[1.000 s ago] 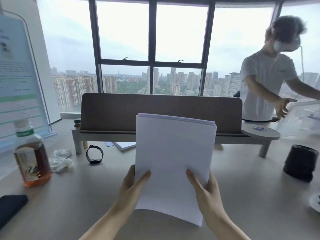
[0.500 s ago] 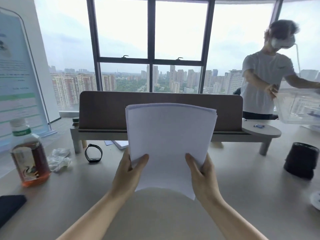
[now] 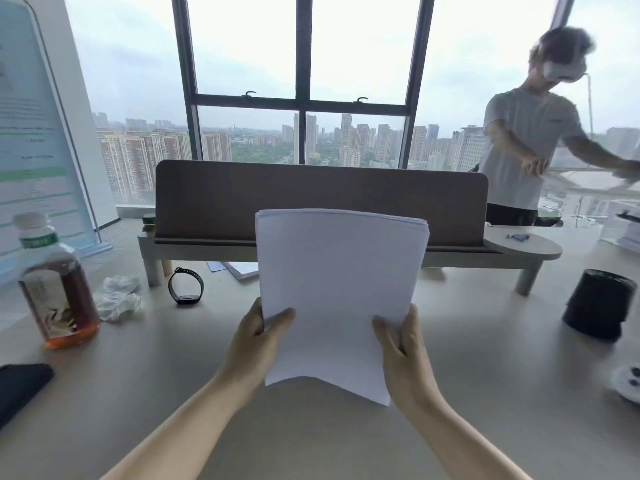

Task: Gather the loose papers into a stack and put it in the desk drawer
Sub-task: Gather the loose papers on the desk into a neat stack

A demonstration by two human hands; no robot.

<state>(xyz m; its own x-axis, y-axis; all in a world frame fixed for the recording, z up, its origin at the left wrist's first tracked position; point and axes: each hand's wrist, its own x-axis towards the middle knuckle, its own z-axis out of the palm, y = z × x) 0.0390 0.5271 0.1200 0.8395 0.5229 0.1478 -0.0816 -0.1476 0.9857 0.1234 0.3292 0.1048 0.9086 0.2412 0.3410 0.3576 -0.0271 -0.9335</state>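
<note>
Both my forearms come in from the bottom edge, elbows cut off. My left hand (image 3: 258,344) pinches the left edge of the paper stack (image 3: 337,292), thumb pressed flat on the front sheet, the other fingers hidden behind the paper. My right hand (image 3: 403,348) does the same on the right edge: thumb on the front, one finger curled around the side, the rest out of sight, so can't say how they sit back there.

The stack is up in the air over the desk (image 3: 485,393), not touching it, held roughly upright with its long axis running up and away from me. Top edge points at the window, the bottom edge sags into a wavy curve and the lower right corner droops lowest. At the top right you can see the sheet edges fanned a bit, not perfectly squared. It blocks the middle of the brown divider panel (image 3: 214,199) behind it.

Left side: a dark thing (image 3: 20,386) cut off by the frame, can't tell what it is. Then a bottle of brown tea (image 3: 57,285), some crumpled tissue (image 3: 119,299), and a black wristband (image 3: 185,285) standing on edge. More papers (image 3: 242,268) poke out under the shelf, mostly hidden. Right side, a black round container (image 3: 599,303).

Far back, a person in a white t-shirt (image 3: 526,147), blurry, arms cut off at the frame.
</note>
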